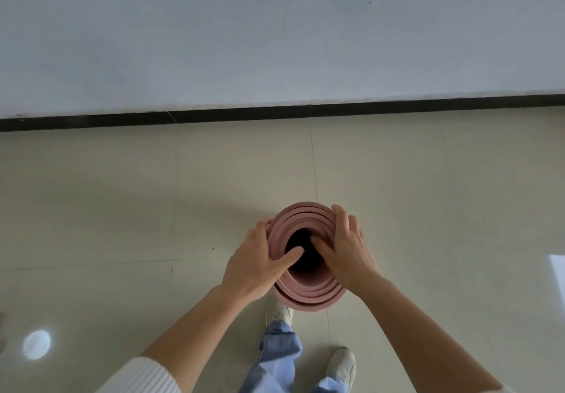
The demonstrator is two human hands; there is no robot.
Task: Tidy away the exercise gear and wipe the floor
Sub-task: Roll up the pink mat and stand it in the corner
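Observation:
A pink rolled-up exercise mat point(308, 293) stands on end on the beige tiled floor, and I look straight down into its dark hollow core. My left hand point(260, 262) grips the roll's left rim, fingers outside and thumb hooked into the opening. My right hand point(347, 249) holds the right rim, fingers over the top edge and thumb reaching into the core. The mat's lower length is hidden beneath its top coil.
A white wall point(275, 35) with a black baseboard point(275, 113) runs across the view just beyond the mat. My feet in white shoes point(279, 311) and light blue trousers stand directly below. Bright light patches lie on the floor point(91, 209) at the lower left and far right.

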